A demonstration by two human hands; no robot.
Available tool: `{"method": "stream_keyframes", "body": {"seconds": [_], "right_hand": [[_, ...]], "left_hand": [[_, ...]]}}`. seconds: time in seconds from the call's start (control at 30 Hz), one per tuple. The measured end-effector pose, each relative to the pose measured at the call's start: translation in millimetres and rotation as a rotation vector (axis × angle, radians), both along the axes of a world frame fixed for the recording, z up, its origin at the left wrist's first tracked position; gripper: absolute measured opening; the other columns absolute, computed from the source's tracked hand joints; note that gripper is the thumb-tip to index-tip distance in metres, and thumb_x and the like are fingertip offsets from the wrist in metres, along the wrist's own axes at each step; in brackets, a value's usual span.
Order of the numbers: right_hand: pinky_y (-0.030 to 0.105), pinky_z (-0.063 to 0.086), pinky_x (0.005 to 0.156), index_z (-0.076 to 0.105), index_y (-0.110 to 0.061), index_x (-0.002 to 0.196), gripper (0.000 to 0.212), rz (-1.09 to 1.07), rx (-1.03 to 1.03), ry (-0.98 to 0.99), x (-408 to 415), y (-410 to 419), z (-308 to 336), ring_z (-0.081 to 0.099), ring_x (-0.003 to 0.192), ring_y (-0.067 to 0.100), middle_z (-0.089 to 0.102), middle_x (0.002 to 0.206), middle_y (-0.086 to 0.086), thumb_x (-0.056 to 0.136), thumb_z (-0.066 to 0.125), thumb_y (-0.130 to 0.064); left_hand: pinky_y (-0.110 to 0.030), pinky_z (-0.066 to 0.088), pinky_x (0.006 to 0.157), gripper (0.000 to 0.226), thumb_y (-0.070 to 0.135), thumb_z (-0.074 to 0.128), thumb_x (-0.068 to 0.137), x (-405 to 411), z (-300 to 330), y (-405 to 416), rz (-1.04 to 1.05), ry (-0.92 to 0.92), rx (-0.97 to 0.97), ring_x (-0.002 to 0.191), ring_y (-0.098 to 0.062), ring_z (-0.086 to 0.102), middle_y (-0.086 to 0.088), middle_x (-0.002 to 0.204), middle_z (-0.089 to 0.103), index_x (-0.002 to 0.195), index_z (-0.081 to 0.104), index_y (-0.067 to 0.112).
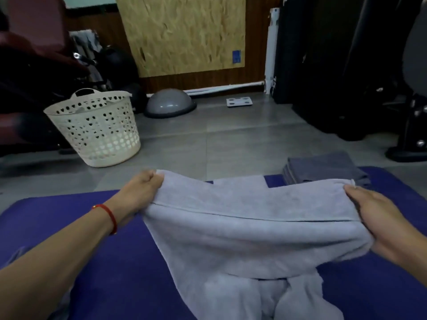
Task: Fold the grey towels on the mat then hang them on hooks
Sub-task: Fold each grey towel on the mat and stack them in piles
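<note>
A light grey towel [249, 227] is lifted over the purple mat [111, 262], its lower part draping down toward me. My left hand [141, 190] grips its upper left corner, and a red string bracelet circles that wrist. My right hand [379, 215] grips the towel's upper right corner and side edge. A stack of folded darker grey towels [325, 167] lies on the mat's far right corner, just beyond my right hand.
A white perforated laundry basket [97, 128] stands on the tiled floor at the left. A grey half-dome balance trainer [169, 103] and a white scale [239, 101] lie near the back wall. Dark gym equipment [369, 77] fills the right side.
</note>
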State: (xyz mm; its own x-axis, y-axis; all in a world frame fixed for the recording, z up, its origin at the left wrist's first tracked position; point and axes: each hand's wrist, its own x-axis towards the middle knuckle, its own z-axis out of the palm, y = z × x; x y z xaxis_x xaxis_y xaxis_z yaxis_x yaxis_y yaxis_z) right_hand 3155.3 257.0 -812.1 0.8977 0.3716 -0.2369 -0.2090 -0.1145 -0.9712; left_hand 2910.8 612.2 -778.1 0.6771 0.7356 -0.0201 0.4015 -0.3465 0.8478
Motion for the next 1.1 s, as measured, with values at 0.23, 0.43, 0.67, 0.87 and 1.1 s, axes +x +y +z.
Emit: {"method": "stream_keyframes", "body": {"seconds": [0.23,0.43,0.67,0.87,1.1], "right_hand": [[0.047,0.063,0.08,0.071,-0.004,0.119,0.036,-0.126,0.067,0.261,17.3,-115.0,-58.6,0.074,0.102,0.032,0.075,0.111,0.019,0.103,0.054,-0.032],[0.036,0.063,0.067,0.073,-0.013,0.118,0.026,-0.642,0.174,0.194,32.9,-243.1,-106.5,0.076,0.093,0.022,0.077,0.111,0.008,0.096,0.066,-0.028],[0.02,0.034,0.04,0.055,-0.025,0.065,0.03,-1.186,0.118,-0.061,55.8,-337.8,-114.0,0.04,0.047,0.01,0.045,0.062,-0.002,0.094,0.062,-0.019],[0.041,0.058,0.075,0.052,-0.013,0.125,0.031,-0.841,-0.218,0.304,34.0,-343.1,-178.2,0.065,0.092,0.025,0.065,0.109,0.009,0.101,0.055,-0.032],[0.044,0.05,0.094,0.052,-0.008,0.136,0.049,-0.435,-0.988,-0.182,-19.7,-279.5,-207.0,0.055,0.11,0.036,0.037,0.144,0.021,0.089,0.067,-0.009]], "left_hand": [[-0.024,0.049,0.069,0.013,0.0,0.056,0.097,141.5,-18.3,-55.3,-0.348,0.133,0.11,0.08,-0.017,0.061,-0.008,0.089,0.069,0.101,0.068,0.003],[-0.035,0.057,0.079,0.015,0.021,0.069,0.089,307.2,-39.0,-182.0,-0.427,-0.022,0.399,0.087,-0.015,0.07,-0.005,0.091,0.077,0.101,0.08,0.02],[-0.03,0.052,0.092,0.026,0.019,0.062,0.087,457.5,-24.5,-393.8,-0.589,-0.213,0.412,0.107,-0.021,0.067,0.001,0.105,0.076,0.103,0.078,0.03],[-0.039,0.041,0.106,0.07,0.013,0.054,0.089,417.9,-123.8,-439.9,-1.08,0.213,0.503,0.133,-0.036,0.047,-0.017,0.144,0.05,0.154,0.03,0.016],[-0.068,0.034,0.107,0.098,0.074,0.047,0.075,167.1,-230.7,-298.3,-0.875,0.476,0.88,0.145,-0.04,0.034,-0.017,0.159,0.032,0.156,0.032,0.022]]}}
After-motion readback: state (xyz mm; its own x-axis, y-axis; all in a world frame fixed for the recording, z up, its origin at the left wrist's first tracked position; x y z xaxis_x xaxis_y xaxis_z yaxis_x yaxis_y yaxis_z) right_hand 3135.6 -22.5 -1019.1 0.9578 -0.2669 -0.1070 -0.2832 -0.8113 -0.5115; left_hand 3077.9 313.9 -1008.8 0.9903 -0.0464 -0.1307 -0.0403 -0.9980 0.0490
